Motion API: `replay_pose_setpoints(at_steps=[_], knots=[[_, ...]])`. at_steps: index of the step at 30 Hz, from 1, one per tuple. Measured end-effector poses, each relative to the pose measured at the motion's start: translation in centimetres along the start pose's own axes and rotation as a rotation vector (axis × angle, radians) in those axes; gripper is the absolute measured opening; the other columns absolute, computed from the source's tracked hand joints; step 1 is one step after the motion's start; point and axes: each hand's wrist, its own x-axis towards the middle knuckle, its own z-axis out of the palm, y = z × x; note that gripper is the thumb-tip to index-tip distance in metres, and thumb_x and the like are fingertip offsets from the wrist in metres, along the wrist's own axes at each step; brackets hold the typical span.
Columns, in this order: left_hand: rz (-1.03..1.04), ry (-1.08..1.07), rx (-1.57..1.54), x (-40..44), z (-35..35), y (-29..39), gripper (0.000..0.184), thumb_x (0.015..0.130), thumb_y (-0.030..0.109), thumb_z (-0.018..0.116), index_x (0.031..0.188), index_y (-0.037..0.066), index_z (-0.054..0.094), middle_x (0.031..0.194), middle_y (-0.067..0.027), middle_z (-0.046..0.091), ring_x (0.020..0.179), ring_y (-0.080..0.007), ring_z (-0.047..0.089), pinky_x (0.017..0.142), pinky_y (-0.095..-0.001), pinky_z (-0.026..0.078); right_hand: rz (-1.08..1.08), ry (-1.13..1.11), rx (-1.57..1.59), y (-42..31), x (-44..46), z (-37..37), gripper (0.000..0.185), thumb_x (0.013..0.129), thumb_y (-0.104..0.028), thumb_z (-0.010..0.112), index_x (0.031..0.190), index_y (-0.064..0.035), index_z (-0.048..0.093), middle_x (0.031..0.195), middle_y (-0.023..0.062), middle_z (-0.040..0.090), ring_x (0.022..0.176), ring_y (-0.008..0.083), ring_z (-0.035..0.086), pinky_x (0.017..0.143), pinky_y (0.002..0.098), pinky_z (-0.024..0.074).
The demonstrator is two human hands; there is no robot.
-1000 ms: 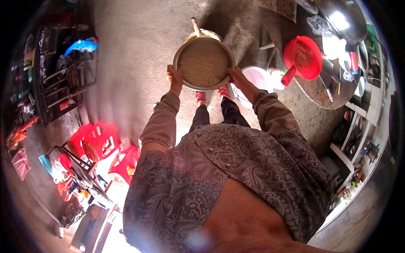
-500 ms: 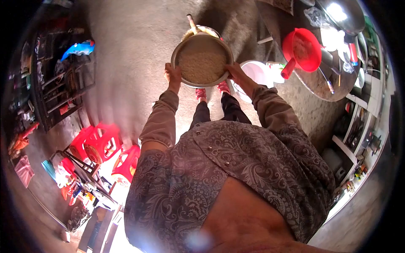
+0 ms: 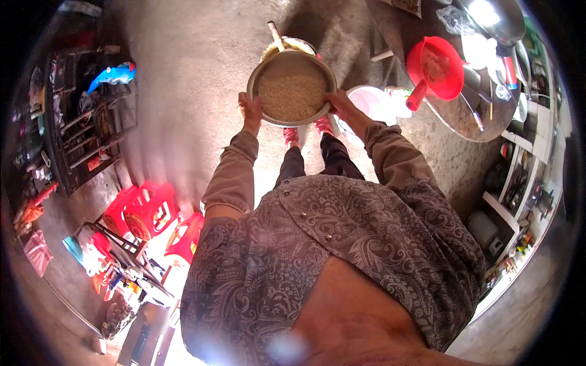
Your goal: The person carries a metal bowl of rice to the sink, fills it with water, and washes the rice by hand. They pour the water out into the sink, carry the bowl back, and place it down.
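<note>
Both hands hold a round metal basin (image 3: pixel 293 61) out in front of my body, above the floor. Pale grain that looks like rice (image 3: pixel 292 97) covers much of its bottom. My left hand (image 3: pixel 250 111) grips the rim on the left side, fingers closed round it. On the opposite side my right hand (image 3: pixel 339 102) is closed on the rim. Just beyond the basin, partly hidden by it, stands a round container (image 3: pixel 302 45) with a wooden handle (image 3: pixel 276 35) sticking up. A white tub (image 3: pixel 373 105) sits on the floor beside my right forearm.
To the right, a round table (image 3: pixel 452 113) bears a red long-handled scoop (image 3: pixel 434 68) and a large dark pan (image 3: pixel 503 21). White shelving (image 3: pixel 537 131) lies farther right. Red plastic stools (image 3: pixel 149 210) stand at the lower left, below a dark rack (image 3: pixel 85 134).
My view has turned slightly, shifting the surroundings a little. The basin and both hands keep their place before me, with the same grip.
</note>
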Motion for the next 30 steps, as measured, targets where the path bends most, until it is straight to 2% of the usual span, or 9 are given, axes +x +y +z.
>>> replay_pose_setpoints(at_steps=[6, 10, 15, 22, 30], knots=[[0.006, 0.020, 0.049, 0.6, 0.4, -0.9, 0.023, 0.069, 0.012, 0.060, 0.080, -0.004, 0.047, 0.071, -0.0127, 0.052, 0.065, -0.0169, 0.050, 0.057, -0.0332, 0.044, 0.018, -0.030, 0.008, 0.5, 0.8, -0.4, 0.015, 0.067, -0.004, 0.056, 0.081, -0.0050, 0.053, 0.059, 0.0015, 0.048, 0.043, 0.0135, 0.049, 0.035, 0.0252, 0.0403], [-0.003, -0.006, -0.075, 0.7, 0.5, -1.5, 0.024, 0.069, 0.012, 0.060, 0.080, -0.004, 0.046, 0.072, -0.0134, 0.051, 0.067, -0.0173, 0.050, 0.057, -0.0335, 0.044, 0.019, -0.044, 0.004, 0.8, 1.0, -0.5, 0.015, 0.067, -0.007, 0.057, 0.081, -0.0053, 0.053, 0.059, 0.0010, 0.048, 0.044, 0.0132, 0.049, 0.036, 0.0263, 0.0412], [-0.007, -0.027, -0.026, 1.0, 0.3, -1.4, 0.025, 0.071, 0.014, 0.061, 0.079, -0.004, 0.045, 0.073, -0.0127, 0.051, 0.067, -0.0169, 0.049, 0.057, -0.0327, 0.044, 0.026, -0.009, 0.013, 0.5, 0.7, -0.1, 0.015, 0.067, -0.008, 0.058, 0.081, -0.0050, 0.053, 0.060, 0.0012, 0.049, 0.045, 0.0137, 0.049, 0.039, 0.0283, 0.0433], [0.002, -0.033, 0.012, 1.5, 0.6, -1.9, 0.021, 0.072, 0.007, 0.060, 0.081, -0.005, 0.046, 0.073, -0.0130, 0.051, 0.063, -0.0174, 0.050, 0.055, -0.0319, 0.044, 0.037, -0.018, 0.066, 0.0, 0.0, 0.2, 0.020, 0.067, -0.005, 0.056, 0.086, -0.0020, 0.053, 0.064, 0.0027, 0.051, 0.051, 0.0168, 0.053, 0.048, 0.0320, 0.0500], [-0.005, -0.045, 0.039, 1.2, 0.1, -1.4, 0.023, 0.072, 0.012, 0.061, 0.081, -0.005, 0.048, 0.072, -0.0138, 0.053, 0.064, -0.0178, 0.051, 0.055, -0.0330, 0.044, 0.053, -0.045, 0.061, 1.5, 1.5, -0.4, 0.021, 0.067, -0.003, 0.057, 0.087, -0.0002, 0.052, 0.068, 0.0045, 0.053, 0.054, 0.0182, 0.055, 0.052, 0.0332, 0.0519]])
